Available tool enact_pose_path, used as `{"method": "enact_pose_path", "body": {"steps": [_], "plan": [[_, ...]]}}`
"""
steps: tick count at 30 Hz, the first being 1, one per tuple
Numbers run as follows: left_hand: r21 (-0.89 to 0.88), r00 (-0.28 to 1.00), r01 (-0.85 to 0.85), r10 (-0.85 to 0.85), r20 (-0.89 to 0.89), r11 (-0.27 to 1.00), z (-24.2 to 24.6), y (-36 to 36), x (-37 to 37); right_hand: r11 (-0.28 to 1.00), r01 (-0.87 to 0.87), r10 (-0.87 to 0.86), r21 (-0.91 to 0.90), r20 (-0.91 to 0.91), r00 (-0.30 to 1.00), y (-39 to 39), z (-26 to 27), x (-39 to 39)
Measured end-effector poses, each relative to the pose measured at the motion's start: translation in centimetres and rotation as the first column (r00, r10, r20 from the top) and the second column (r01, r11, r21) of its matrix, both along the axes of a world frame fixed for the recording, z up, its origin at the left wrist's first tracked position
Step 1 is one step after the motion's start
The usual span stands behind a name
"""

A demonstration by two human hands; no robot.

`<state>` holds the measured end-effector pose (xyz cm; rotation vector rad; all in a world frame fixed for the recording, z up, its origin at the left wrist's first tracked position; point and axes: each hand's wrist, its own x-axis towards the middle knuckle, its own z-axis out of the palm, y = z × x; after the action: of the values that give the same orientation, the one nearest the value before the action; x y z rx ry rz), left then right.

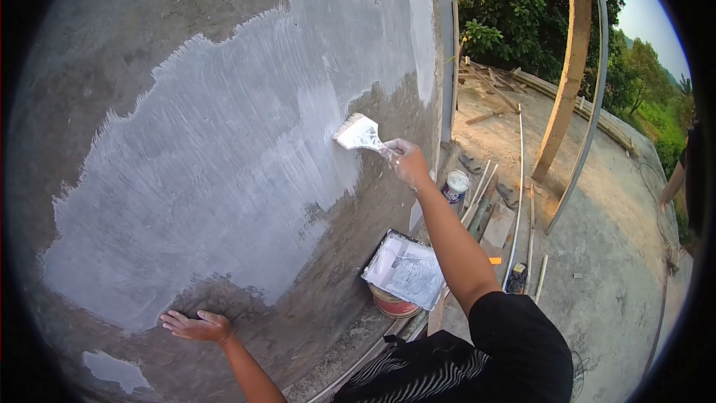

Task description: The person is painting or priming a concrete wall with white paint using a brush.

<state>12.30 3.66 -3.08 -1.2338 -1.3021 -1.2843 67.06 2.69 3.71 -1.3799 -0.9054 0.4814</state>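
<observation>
My right hand (406, 161) grips the handle of a wide paintbrush (358, 133) smeared with white paint. Its bristles rest against a grey cement wall (386, 106), at the edge of a broad patch of whitish wet paint (224, 140). At the lower left, my left hand (196, 326) is held out with fingers spread and nothing in it, close to the wall just below the painted patch; whether it touches the wall I cannot tell. Below the brush, a paint tray (411, 268) with white paint sits on top of a round bucket (393, 303).
A paint can (455, 186) stands on the floor near the wall's end. Pipes (521, 179), sandals (470, 164) and wood scraps (486, 116) lie about. A wooden post (565, 78) rises at the right. Part of another person's arm (673, 182) shows at the far right edge.
</observation>
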Motion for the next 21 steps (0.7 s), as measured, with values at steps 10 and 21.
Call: {"method": "enact_pose_path", "body": {"steps": [10, 21], "plan": [[-0.006, 1.000, -0.027, 0.027, 0.004, 1.000, -0.2, 0.1, 0.1, 0.990, -0.137, 0.127, -0.032, -0.224, 0.966, 1.2, -3.8, -0.4], [0.006, 1.000, 0.002, -0.002, 0.001, 1.000, 0.0, 0.0, 0.2, 0.815, 0.066, 0.203, -0.576, 0.390, 0.898, -1.2, -19.0, -2.0]]}}
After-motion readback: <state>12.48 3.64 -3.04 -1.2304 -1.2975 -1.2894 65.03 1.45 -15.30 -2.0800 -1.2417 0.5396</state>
